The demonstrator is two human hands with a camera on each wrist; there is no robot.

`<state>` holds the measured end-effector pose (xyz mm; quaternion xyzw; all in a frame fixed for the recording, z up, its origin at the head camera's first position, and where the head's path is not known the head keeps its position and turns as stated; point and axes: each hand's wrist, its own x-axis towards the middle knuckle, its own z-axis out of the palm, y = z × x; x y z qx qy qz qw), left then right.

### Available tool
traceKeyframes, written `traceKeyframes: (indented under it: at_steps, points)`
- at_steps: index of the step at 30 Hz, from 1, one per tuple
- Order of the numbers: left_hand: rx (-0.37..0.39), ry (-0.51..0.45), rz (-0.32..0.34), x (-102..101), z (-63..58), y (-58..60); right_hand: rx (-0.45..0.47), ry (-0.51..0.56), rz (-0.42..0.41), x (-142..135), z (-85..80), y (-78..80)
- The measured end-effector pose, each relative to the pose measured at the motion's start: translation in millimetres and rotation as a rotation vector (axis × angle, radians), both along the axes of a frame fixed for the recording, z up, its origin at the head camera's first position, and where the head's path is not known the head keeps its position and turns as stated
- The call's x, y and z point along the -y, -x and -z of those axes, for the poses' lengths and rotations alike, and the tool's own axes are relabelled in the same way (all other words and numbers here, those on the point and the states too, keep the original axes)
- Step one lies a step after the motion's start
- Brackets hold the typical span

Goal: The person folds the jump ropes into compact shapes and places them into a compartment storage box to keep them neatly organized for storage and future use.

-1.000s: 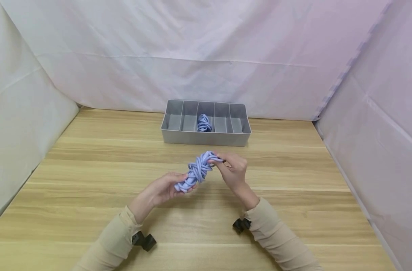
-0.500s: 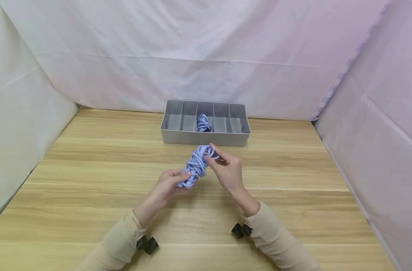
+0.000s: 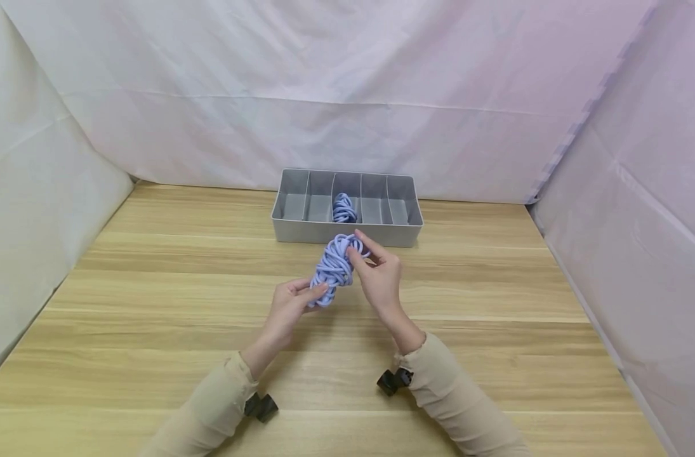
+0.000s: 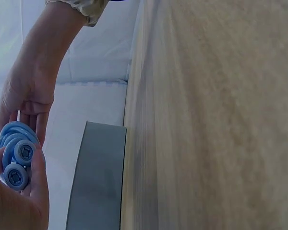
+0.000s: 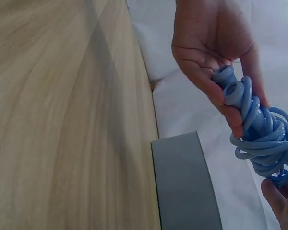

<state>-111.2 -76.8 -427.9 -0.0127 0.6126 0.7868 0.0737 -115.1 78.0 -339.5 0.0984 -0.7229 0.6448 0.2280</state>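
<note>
A light blue jump rope [image 3: 334,268], its cord wound round its two handles, is held above the table just in front of the grey box. My left hand [image 3: 284,308] grips the handles at the lower end, thumb on top. At the upper end, my right hand [image 3: 383,279] pinches the cord loops between thumb and fingers. Two round handle ends [image 4: 25,152] show side by side in the left wrist view. Seen from the right wrist, the wound cord [image 5: 269,143] bulges round the handles. My right fingertips are partly cut off there.
Behind the hands stands a grey box [image 3: 301,231] with several compartments. Its middle compartment holds another bundle of blue cord [image 3: 344,209]. White cloth [image 3: 347,139] hangs behind and on both sides of the wooden table [image 3: 153,304].
Both hands have carried the jump rope forward toward the box, and it has turned steeper. The right fingers have spread over the loops at its upper end.
</note>
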Motion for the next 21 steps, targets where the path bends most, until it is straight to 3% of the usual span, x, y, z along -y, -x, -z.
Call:
traceKeyframes:
  at_steps: [2,3,5,7,10,12,17,21]
  points:
    - [-0.005,-0.001,-0.002,0,13.0,4.7,-0.025,-0.037,0.012,1,2.0,0.7]
    - [0.000,0.004,-0.011,-2,13.1,4.5,-0.038,-0.058,0.018,1,3.0,1.0]
    - [0.005,0.015,-0.036,-6,4.6,1.5,-0.057,-0.080,0.019,1,4.4,1.8]
    - [0.018,0.020,-0.056,-10,-13.3,-5.2,-0.062,-0.075,0.008,1,5.3,2.8]
    - [0.063,0.017,-0.071,-14,-40.9,-14.4,-0.039,0.033,-0.053,-3,10.3,7.5]
    - [0.104,0.005,-0.052,-13,-48.1,-16.0,-0.020,0.129,-0.097,-6,18.2,12.9]
    - [0.175,-0.073,0.004,-11,-50.7,-14.8,0.060,0.378,-0.121,-7,32.3,20.9]
    - [0.191,-0.124,0.025,-11,-50.9,-15.1,0.078,0.462,-0.099,-6,33.3,21.1]
